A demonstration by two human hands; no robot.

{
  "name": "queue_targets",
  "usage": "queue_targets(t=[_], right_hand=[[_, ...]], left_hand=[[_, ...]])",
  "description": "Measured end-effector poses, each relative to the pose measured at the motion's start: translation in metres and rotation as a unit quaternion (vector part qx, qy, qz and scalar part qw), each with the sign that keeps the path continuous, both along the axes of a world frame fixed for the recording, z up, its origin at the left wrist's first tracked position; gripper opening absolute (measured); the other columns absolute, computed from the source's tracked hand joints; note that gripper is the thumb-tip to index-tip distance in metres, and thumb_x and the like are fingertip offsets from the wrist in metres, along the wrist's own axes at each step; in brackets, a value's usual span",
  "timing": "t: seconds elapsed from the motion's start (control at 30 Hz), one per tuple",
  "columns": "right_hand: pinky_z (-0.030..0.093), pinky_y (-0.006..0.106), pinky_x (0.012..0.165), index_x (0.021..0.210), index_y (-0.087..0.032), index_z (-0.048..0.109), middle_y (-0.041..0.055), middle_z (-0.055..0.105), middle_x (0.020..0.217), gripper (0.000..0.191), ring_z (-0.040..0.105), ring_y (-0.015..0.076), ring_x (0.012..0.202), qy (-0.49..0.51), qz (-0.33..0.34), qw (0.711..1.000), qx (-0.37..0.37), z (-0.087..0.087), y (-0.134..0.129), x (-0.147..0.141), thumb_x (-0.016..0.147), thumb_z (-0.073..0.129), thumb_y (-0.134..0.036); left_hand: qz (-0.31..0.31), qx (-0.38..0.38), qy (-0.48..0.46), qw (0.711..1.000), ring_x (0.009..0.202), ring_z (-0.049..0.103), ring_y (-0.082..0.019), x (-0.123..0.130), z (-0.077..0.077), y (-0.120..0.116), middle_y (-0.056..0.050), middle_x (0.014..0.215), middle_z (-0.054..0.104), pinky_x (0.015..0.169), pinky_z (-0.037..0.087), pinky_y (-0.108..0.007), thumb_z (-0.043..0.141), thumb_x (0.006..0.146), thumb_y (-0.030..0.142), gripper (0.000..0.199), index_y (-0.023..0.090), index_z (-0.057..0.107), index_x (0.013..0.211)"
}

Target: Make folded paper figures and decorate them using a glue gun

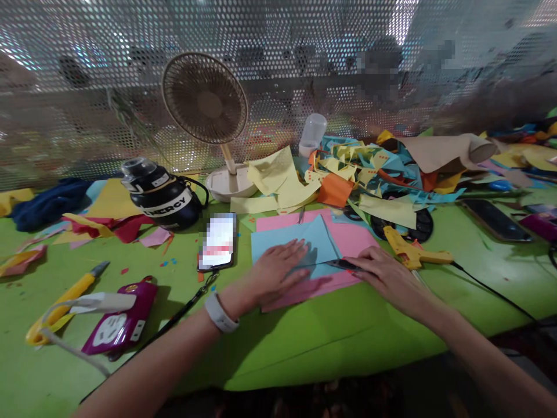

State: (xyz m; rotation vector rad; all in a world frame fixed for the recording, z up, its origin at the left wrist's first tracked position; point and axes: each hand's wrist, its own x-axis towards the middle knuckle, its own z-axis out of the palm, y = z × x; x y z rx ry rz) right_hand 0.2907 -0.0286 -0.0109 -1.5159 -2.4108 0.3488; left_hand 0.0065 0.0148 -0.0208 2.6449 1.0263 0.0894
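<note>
A light blue sheet of paper [270,242] lies over pink paper [359,237] on the green table. My left hand [281,267] rests flat on the blue sheet, fingers stretched out and somewhat apart. At the sheet's right side, my right hand [383,270] is closed around a slim, dark pointed tool [342,264]; its exact kind is not clear. The tip points left and touches the blue paper, where a thin dark line runs from it toward my left hand. My right fingers hide most of the tool's grip.
A yellow glue gun [411,249] with a cord lies right of my right hand. Left are a phone [217,241], a purple power bank [124,316], a yellow cutter [65,302] and a black jug [165,197]. Behind stand a fan [209,104] and paper scraps [365,162].
</note>
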Motion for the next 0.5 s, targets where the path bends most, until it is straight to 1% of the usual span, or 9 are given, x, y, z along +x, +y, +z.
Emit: queue_targets(t=[0.07, 0.13, 0.2, 0.33, 0.5], right_hand=[[0.052, 0.037, 0.079, 0.119, -0.023, 0.064, 0.0083, 0.058, 0.094, 0.033, 0.059, 0.0231, 0.093, -0.003, 0.004, 1.0, 0.003, -0.001, 0.0, 0.002, 0.093, 0.045, -0.026], [0.052, 0.037, 0.078, 0.119, -0.023, 0.064, 0.0082, 0.059, 0.094, 0.033, 0.059, 0.0227, 0.092, -0.007, 0.012, 1.0, 0.009, -0.001, 0.0, 0.002, 0.094, 0.042, -0.027], [0.052, 0.037, 0.078, 0.12, -0.024, 0.063, 0.0079, 0.06, 0.093, 0.034, 0.06, 0.022, 0.09, -0.011, 0.026, 0.999, 0.017, 0.0, 0.0, -0.001, 0.095, 0.04, -0.028], [0.052, 0.038, 0.079, 0.12, -0.023, 0.061, 0.008, 0.064, 0.097, 0.032, 0.061, 0.0222, 0.092, -0.022, 0.054, 0.998, 0.038, 0.002, 0.003, -0.011, 0.097, 0.04, -0.028], [0.053, 0.037, 0.073, 0.115, -0.018, 0.064, 0.01, 0.065, 0.096, 0.031, 0.06, 0.0227, 0.088, -0.022, 0.073, 0.995, 0.068, -0.002, 0.006, -0.021, 0.097, 0.04, -0.025]], left_hand=[[-0.032, 0.016, -0.009, 0.999, 0.144, 0.011, -0.018, -0.016, -0.003, 0.017, -0.002, 0.156, 0.022, 0.116, 0.016, -0.042, 0.018, 0.101, 0.037, 0.049, 0.026, 0.024, 0.148], [-0.061, -0.006, 0.006, 0.998, 0.143, 0.017, -0.015, -0.028, -0.007, 0.029, -0.001, 0.155, 0.025, 0.115, 0.018, -0.039, 0.021, 0.1, 0.03, 0.047, 0.027, 0.027, 0.147], [-0.071, -0.015, 0.014, 0.997, 0.143, 0.018, -0.015, -0.034, -0.01, 0.035, 0.0, 0.155, 0.026, 0.115, 0.017, -0.039, 0.022, 0.1, 0.028, 0.046, 0.028, 0.03, 0.146], [-0.067, -0.014, 0.018, 0.998, 0.143, 0.017, -0.014, -0.032, -0.011, 0.033, -0.001, 0.155, 0.025, 0.116, 0.015, -0.038, 0.022, 0.101, 0.029, 0.046, 0.026, 0.032, 0.145], [-0.067, -0.016, 0.021, 0.997, 0.143, 0.017, -0.014, -0.031, -0.009, 0.031, 0.0, 0.155, 0.024, 0.116, 0.015, -0.038, 0.02, 0.101, 0.031, 0.046, 0.027, 0.03, 0.146]])
